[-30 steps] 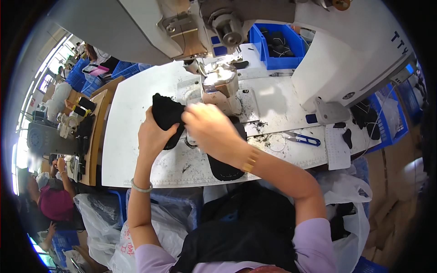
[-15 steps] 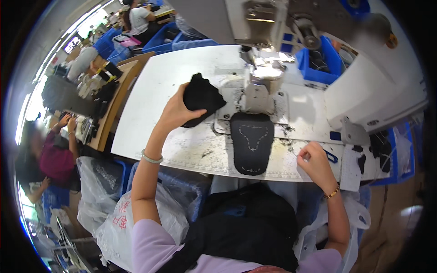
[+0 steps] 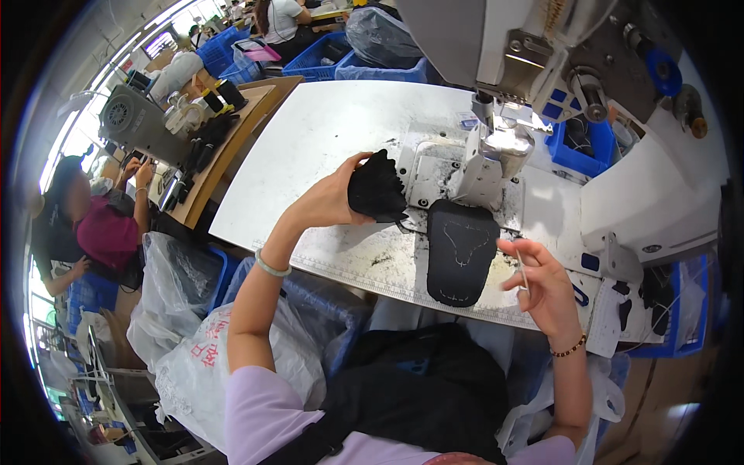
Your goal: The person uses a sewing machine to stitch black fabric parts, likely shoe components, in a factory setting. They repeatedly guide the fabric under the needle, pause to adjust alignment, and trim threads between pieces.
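My left hand (image 3: 329, 200) is wrapped round a bundle of black fabric pieces (image 3: 377, 188) with ragged edges, held just over the white table (image 3: 310, 116) left of the sewing machine's foot. In front of the foot lies a dark, rounded pad (image 3: 463, 260) with a pale dashed outline on its face. My right hand (image 3: 544, 288) is raised at the pad's right edge, its fingers bent round a thin, pale, metallic tool (image 3: 522, 269) whose exact kind I cannot make out. Above the pad stands the sewing machine's head (image 3: 508, 147), with dark lint round its plate.
Behind the machine's arm stands a blue bin (image 3: 581, 147). A ruler strip (image 3: 364, 283) runs along the table's near edge. Plastic bags (image 3: 209, 356) hang at my left. A co-worker (image 3: 105, 232) sits further left beside another sewing machine (image 3: 139, 128).
My view has shifted. The fabric bundle has turned in my left hand and come closer to the machine's plate. My right hand has risen toward the pad, with the thin tool now showing.
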The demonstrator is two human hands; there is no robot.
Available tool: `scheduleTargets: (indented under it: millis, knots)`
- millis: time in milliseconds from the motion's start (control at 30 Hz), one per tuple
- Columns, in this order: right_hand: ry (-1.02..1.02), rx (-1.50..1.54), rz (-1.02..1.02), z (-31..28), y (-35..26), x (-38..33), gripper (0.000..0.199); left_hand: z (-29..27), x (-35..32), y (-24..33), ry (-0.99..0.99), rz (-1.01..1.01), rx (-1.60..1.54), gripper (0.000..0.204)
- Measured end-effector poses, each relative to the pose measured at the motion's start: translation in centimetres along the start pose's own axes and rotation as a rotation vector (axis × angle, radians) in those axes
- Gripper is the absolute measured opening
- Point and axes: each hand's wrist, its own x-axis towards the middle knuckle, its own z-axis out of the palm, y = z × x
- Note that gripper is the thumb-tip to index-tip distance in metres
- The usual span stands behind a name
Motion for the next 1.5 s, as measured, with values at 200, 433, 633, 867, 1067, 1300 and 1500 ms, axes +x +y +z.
scheduleTargets:
  millis: [200,433,633,867,1067,1300,1500]
  knots:
    - [-0.114,-1.083,-0.070,7.8,-1.4,4.8,0.029,-0.8,1.6,-1.5,-0.022,-0.125,0.025,0.081]
    - [-0.641,-1.474,-1.069,12.4,2.6,17.1,0.049,0.8,-0.2,-1.3,0.042,0.139,0.121,0.076]
    - [-0.675,-1.520,-0.217,13.2,1.6,20.1,0.071,2.2,-2.3,0.5,0.170,-0.165,-0.010,0.078]
    - [-0.740,-1.617,-0.311,13.2,2.2,20.8,0.079,2.3,-2.5,1.3,0.174,-0.224,-0.052,0.085]
    - [-0.821,-1.628,-0.419,13.0,2.3,19.6,0.089,2.2,-2.8,1.0,0.263,-0.168,0.043,0.078]
    - [-0.750,-1.517,-0.555,10.5,-0.7,16.1,0.109,-0.7,-4.4,2.3,0.330,-0.067,-0.201,0.067]
    - [-0.657,-1.016,-0.089,9.4,-0.4,14.9,0.086,-0.3,-5.3,3.2,0.458,-0.043,-1.138,0.065]
